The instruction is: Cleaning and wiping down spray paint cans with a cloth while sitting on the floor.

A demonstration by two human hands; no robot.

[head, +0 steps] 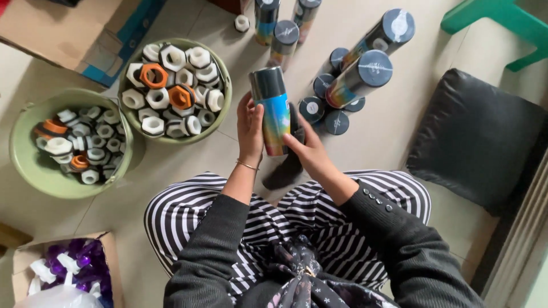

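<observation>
- Nearest, striped trousers (pixel 274 222) covered the seated person's legs on a pale tiled floor (pixel 171 165).
- At near left stood a cardboard box (pixel 34 251) of purple and white pieces.
- The left hand (pixel 250 128) and right hand (pixel 308 149) each kept a closed grip round an upright spray can (pixel 273 111), centre, above the floor.
- A dark cushion (pixel 474 137) lay right.
- Two green basins (pixel 28 165) of white and orange caps sat left.
- Farther off, more cans (pixel 365 74) stood clustered, a green stool (pixel 496 17) at far right.
</observation>
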